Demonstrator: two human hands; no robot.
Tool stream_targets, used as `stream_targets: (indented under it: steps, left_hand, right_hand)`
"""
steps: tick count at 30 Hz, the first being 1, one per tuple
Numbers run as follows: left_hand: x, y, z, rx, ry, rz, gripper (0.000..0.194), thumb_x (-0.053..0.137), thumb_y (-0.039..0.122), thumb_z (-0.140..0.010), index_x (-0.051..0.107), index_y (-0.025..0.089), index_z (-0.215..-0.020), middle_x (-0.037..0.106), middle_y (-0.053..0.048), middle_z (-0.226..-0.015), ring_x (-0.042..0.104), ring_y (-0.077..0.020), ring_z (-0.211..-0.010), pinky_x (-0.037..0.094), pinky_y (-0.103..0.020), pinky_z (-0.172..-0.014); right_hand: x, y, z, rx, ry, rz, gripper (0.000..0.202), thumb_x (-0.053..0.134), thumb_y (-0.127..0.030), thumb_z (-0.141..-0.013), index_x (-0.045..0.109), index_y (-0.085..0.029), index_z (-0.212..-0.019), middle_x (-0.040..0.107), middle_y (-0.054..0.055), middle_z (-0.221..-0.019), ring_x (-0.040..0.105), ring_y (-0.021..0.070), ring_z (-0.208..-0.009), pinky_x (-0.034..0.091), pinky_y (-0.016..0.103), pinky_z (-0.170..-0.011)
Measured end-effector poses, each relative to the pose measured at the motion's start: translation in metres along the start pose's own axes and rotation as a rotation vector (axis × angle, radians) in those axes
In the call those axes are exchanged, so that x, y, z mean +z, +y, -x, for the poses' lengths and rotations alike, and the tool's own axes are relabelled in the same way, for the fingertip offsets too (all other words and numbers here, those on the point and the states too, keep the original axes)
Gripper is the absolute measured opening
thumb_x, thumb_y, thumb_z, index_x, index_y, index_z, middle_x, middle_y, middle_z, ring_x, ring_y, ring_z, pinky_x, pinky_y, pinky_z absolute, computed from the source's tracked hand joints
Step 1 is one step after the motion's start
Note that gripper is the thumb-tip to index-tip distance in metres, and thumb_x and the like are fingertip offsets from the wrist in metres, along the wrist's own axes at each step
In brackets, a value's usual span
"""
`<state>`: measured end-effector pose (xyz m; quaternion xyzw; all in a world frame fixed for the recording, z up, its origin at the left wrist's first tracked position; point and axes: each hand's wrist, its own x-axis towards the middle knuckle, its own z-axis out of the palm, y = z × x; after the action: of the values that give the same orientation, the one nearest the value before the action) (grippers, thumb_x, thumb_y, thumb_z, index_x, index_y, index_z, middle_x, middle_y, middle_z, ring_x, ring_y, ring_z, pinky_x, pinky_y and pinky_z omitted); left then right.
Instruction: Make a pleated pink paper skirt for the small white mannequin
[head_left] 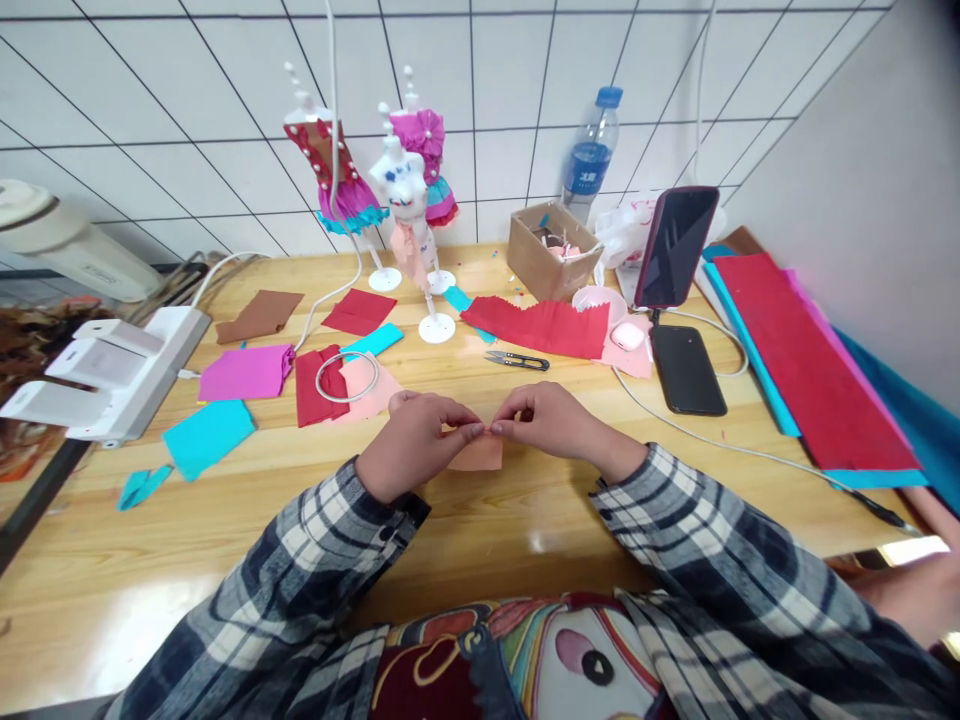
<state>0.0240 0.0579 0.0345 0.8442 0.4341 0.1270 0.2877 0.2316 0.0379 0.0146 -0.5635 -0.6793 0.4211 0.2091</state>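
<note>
A small peach fabric piece [480,458] is held on the near side of the thread snips [519,360], its upper edge pinched narrowly between the fingertips of the left hand [416,445] and right hand [551,425]. Three miniature dress forms are seen beyond the snips, to the left: the left form [322,150] and the rear form [424,140] are fully dressed, while the front form [403,190] is only partly draped in peach, its bodice left uncovered. The work is therefore judged about two-thirds done, with the peach garment unfinished. Eight loose cloth pieces are counted on the desk [300,540] left of the snips: three turquoise, two red, one brown, one magenta, one peach. Two phones are placed to the right, one propped [679,245], one flat [688,368].
</note>
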Motion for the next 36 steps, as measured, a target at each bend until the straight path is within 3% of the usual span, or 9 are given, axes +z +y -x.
stream_targets:
  steps: [4, 13, 19, 29, 36]
  left_hand:
    - [0.005, -0.007, -0.007, 0.012, -0.037, -0.057, 0.023, 0.062, 0.046, -0.089, 0.077, 0.029, -0.089, 0.08, 0.001, -0.09, 0.071, -0.0211, -0.087, 0.035, -0.041, -0.088]
    - [0.017, -0.026, -0.026, -0.007, -0.099, -0.095, 0.014, 0.065, 0.032, -0.082, 0.077, 0.026, -0.08, 0.078, 0.001, -0.079, 0.069, -0.0195, -0.08, 0.037, -0.04, -0.087]
    - [0.022, -0.028, -0.028, 0.01, -0.054, -0.183, 0.015, 0.062, 0.031, -0.082, 0.078, 0.027, -0.081, 0.078, 0.0, -0.083, 0.067, -0.0222, -0.085, 0.032, -0.046, -0.09]
    - [0.022, -0.03, -0.024, 0.041, -0.039, -0.191, 0.014, 0.063, 0.031, -0.083, 0.076, 0.029, -0.081, 0.078, 0.0, -0.086, 0.066, -0.0245, -0.09, 0.023, -0.056, -0.098]
    - [0.022, -0.032, -0.017, 0.102, -0.022, -0.243, 0.014, 0.062, 0.032, -0.085, 0.074, 0.027, -0.079, 0.076, 0.0, -0.08, 0.066, -0.0231, -0.084, 0.022, -0.059, -0.099]
  right_hand:
    - [-0.001, 0.004, -0.008, 0.022, -0.043, 0.017, 0.012, 0.07, -0.027, -0.08, 0.078, -0.019, -0.076, 0.07, -0.002, -0.067, 0.055, 0.01, -0.061, 0.037, 0.022, -0.059]
    - [0.006, 0.018, -0.023, -0.038, -0.051, 0.137, 0.012, 0.068, -0.023, -0.082, 0.08, -0.022, -0.081, 0.076, -0.001, -0.079, 0.064, 0.0129, -0.074, 0.041, 0.023, -0.065]
    - [0.008, 0.027, -0.025, -0.129, 0.017, 0.223, 0.024, 0.07, -0.034, -0.084, 0.077, -0.024, -0.105, 0.075, 0.002, -0.098, 0.065, 0.0162, -0.089, 0.044, 0.026, -0.074]
    - [0.014, 0.023, -0.022, -0.069, 0.045, 0.372, 0.011, 0.067, -0.028, -0.081, 0.075, -0.027, -0.089, 0.071, -0.002, -0.086, 0.063, 0.0144, -0.077, 0.036, 0.025, -0.061]
    - [0.017, 0.036, -0.015, -0.245, 0.09, 0.423, 0.009, 0.065, -0.028, -0.089, 0.073, -0.024, -0.09, 0.07, -0.001, -0.091, 0.063, 0.0132, -0.082, 0.034, 0.024, -0.062]
